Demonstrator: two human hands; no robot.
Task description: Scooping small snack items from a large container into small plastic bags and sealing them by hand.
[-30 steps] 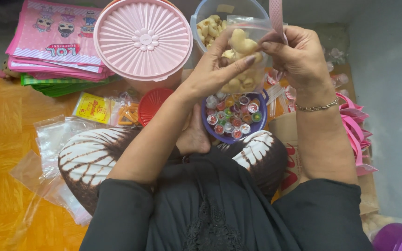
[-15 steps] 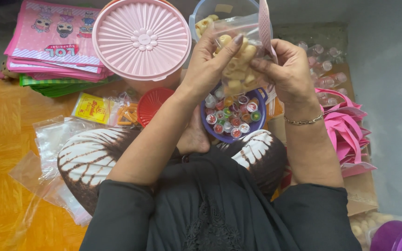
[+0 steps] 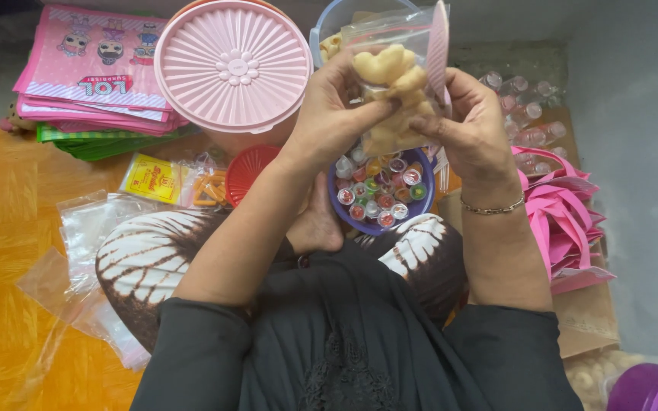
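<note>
Snack bag [image 3: 390, 99] lifted higher than before; left hand [image 3: 336, 114], right hand [image 3: 474, 129] gripping

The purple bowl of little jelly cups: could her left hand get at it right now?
Probably not yet: the left hand grips the snack bag above the purple bowl; nothing else blocks it.

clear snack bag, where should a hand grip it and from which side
Judging by its pose, grip the clear snack bag at its bulging lower half, one hand from each side. The pale cookies fill that part and give firm bulk, while the pink-edged top is flat and floppy. The left hand and right hand already pinch it this way above the purple bowl.
</note>
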